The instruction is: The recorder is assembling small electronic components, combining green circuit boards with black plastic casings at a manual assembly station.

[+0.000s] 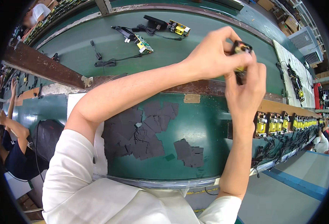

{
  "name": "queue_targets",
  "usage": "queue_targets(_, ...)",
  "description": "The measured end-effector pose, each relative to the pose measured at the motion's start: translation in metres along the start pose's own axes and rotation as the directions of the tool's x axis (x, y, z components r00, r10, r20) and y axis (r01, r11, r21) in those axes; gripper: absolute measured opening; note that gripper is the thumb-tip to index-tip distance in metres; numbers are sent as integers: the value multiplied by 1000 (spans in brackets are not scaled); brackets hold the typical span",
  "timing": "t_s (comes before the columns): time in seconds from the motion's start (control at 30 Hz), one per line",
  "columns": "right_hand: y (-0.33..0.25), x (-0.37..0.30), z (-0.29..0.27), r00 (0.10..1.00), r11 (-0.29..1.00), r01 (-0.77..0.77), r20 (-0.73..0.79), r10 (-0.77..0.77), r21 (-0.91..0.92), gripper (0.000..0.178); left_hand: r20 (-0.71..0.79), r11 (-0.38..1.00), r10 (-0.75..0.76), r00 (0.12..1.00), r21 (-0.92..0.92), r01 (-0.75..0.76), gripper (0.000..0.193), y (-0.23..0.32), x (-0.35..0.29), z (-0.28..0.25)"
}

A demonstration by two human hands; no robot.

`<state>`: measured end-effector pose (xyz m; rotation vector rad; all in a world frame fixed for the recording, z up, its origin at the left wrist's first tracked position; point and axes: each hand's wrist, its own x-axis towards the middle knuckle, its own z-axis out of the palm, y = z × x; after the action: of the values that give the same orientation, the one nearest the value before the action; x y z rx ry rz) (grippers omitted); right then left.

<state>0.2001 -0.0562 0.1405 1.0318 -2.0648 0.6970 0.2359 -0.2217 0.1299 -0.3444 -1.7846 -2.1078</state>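
Note:
Up above the far rail of the bench, both hands meet at a small open power adapter (242,48), a black case with yellow and metal parts showing inside. My left hand (214,54) reaches across from the left and pinches its upper part between thumb and fingers. From below, my right hand (248,84) has its fingertips closed on the lower part; it is somewhat blurred, and the fingers cover much of the adapter. Below my arms, thin dark grey rectangular sheets (134,134) lie in a loose heap on the green bench, with a smaller pile (189,153) to its right.
On the green conveyor belt (75,56) beyond lie circuit boards (144,44) with cords and black cases. A row of yellow-cored adapters (261,125) stands along the bench at right, cables hanging at its edge. A rusty beam (45,65) crosses at left. Another person (19,153) sits at left.

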Motion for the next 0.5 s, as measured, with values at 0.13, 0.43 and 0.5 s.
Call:
queue_targets(0.13,-25,6,-2,941,795,-338,189,281,503,41,-64,998,-23,998,-62,19,40,0,7,-10)
queue_targets(0.43,-17,4,-7,722,249,-670,535,438,700,45,48,997,-26,999,-66,29,44,0,2,-1)
queue_targets(0.5,-15,7,-8,730,270,-661,518,447,700,45,58,998,-63,996,-17,65,48,2,4,-3)
